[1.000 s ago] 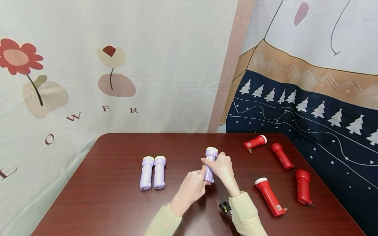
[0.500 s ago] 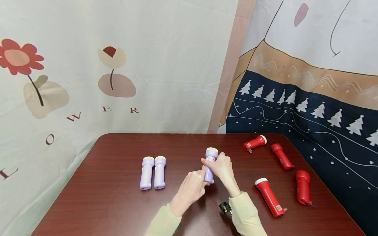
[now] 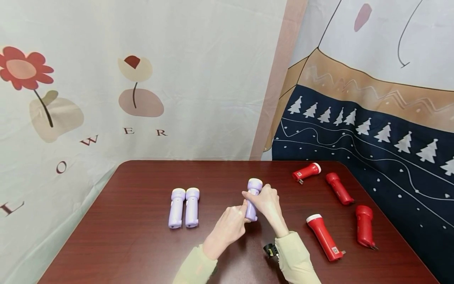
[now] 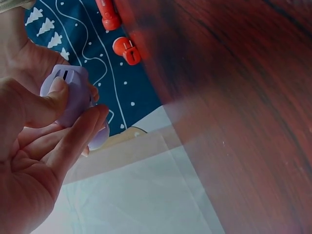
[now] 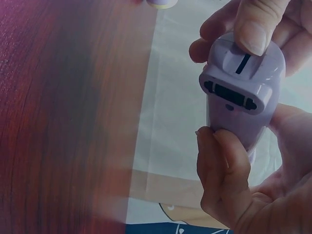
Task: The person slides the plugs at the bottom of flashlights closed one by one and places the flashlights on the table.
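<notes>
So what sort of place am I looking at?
Probably a makeshift indoor corner: a flower-print cloth and a tree-print cloth hang beyond a wooden-looking table with flashlights on it.

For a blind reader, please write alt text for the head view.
A person's left hand and right hand hold a purple flashlight over a reddish-brown table. Two more purple flashlights are side by side at left, and four red flashlights lie scattered at right.

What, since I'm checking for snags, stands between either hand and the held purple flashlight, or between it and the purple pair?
Nothing: left hand and right hand both hold the purple flashlight. Toward the purple pair, only the left hand visibly intervenes.
</notes>
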A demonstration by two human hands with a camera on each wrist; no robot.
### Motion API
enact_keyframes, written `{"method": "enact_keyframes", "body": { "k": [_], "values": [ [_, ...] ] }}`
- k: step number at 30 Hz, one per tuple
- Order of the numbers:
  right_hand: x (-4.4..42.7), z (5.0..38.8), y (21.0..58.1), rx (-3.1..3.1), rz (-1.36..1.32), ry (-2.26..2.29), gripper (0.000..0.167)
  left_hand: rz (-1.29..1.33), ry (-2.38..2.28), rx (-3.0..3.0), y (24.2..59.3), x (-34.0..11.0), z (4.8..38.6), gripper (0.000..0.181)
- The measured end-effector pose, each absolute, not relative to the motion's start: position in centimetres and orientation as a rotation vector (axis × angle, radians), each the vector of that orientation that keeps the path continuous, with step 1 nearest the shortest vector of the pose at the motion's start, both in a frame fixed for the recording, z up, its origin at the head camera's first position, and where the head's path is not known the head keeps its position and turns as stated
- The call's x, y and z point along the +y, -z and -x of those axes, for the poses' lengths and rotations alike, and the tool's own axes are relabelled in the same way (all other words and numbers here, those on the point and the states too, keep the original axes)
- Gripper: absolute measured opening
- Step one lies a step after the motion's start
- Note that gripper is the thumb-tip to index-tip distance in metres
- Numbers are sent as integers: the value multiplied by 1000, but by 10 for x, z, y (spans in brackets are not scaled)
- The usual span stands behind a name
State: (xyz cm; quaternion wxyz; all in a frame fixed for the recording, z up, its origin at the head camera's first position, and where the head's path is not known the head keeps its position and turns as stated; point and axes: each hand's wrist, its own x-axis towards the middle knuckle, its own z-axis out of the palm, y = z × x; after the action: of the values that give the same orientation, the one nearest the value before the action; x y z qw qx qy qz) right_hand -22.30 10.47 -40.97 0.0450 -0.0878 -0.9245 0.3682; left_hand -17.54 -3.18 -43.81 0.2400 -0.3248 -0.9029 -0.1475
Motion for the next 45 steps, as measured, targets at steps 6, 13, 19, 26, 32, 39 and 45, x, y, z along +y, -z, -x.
{"method": "enact_keyframes", "body": {
  "k": [6,13,19,26,32,39,45],
  "values": [
    [105,223,412,-2822,272,-1121,64,899,400,-2481,438,-33,176,47],
    [104,223,412,-2821,268,-1129,64,904,419,-2505,437,-34,175,47],
    [104,223,414,-2833,245,-1117,67,897,418,-2529,436,-34,175,48],
    [104,223,416,-2834,226,-1078,67,886,445,-2538,437,-35,175,47],
    [103,223,419,-2837,228,-1058,66,891,495,-2593,437,-37,176,45],
    [103,224,425,-2842,216,-1058,66,878,576,-2683,431,-46,179,22],
    [105,224,428,-2846,224,-1053,67,441,540,-2690,428,-69,185,18]
  ]
}}
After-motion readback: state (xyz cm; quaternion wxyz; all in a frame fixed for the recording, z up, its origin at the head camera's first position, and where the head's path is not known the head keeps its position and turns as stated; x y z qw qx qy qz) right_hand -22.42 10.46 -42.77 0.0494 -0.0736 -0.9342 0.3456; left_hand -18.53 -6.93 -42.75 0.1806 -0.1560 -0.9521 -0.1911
